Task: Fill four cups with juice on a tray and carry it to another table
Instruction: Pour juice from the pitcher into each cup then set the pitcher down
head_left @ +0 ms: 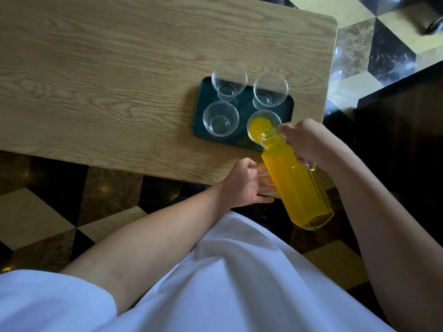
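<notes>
A dark green tray (243, 109) lies near the right end of the wooden table (119, 80) and carries clear plastic cups. The near-right cup (260, 127) holds orange juice. The near-left cup (220, 118), far-left cup (229, 80) and far-right cup (270, 88) hold nothing. A ribbed glass pitcher (294, 183) full of orange juice is tilted, its mouth over the near-right cup's rim. My right hand (309, 142) grips the pitcher's handle. My left hand (247, 183) presses flat against the pitcher's lower side, fingers spread.
The table's near edge runs just under my left hand, and its right edge is close to the tray. A chequered marble floor (36, 219) surrounds the table. Dark furniture (402, 130) stands to the right. My white shirt fills the bottom of the view.
</notes>
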Demonstrator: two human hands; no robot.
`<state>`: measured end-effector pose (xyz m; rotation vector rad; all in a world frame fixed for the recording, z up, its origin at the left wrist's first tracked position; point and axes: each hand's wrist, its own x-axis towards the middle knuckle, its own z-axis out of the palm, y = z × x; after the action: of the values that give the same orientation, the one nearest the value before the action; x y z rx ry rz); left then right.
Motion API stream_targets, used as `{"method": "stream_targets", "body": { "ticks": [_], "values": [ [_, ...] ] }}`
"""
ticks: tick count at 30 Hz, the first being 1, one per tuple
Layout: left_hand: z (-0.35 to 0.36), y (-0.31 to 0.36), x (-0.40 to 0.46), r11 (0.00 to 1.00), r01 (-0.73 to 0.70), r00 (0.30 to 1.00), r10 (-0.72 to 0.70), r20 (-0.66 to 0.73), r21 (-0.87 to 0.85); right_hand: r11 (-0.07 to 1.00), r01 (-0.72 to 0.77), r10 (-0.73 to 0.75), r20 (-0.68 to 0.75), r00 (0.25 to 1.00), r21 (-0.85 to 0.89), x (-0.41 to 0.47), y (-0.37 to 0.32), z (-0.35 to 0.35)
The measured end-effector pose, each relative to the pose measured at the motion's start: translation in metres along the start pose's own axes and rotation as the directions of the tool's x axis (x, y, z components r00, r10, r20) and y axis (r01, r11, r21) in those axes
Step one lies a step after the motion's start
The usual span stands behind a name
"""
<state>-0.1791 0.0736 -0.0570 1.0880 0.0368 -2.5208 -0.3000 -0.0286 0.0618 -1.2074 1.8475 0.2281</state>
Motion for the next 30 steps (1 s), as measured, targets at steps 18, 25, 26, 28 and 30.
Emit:
{"method": "stream_targets", "body": {
  "ticks": [18,25,26,28,30],
  "values": [
    [0.013,0.018,-0.001,0.990,-0.036,0.979,0.062,-0.195,0.133,0.976,0.098,-0.084,-0.081,0.993,0.194,-0.003,0.021,-0.004],
    [0.029,0.025,0.001,0.994,-0.053,0.985,0.067,-0.157,0.091,0.982,0.102,-0.089,-0.086,0.992,0.159,0.002,0.012,-0.025],
    [0.031,0.026,0.001,0.995,-0.061,0.985,0.073,-0.154,0.082,0.985,0.104,-0.093,-0.082,0.992,0.138,0.003,0.009,-0.029],
    [0.035,0.029,0.002,0.995,-0.074,0.985,0.084,-0.148,0.071,0.989,0.117,-0.111,-0.070,0.991,0.095,0.007,0.003,-0.035],
    [0.038,0.033,0.002,0.994,-0.088,0.987,0.095,-0.129,0.062,0.989,0.123,-0.118,-0.066,0.991,0.083,0.011,-0.003,-0.040]
  ]
}}
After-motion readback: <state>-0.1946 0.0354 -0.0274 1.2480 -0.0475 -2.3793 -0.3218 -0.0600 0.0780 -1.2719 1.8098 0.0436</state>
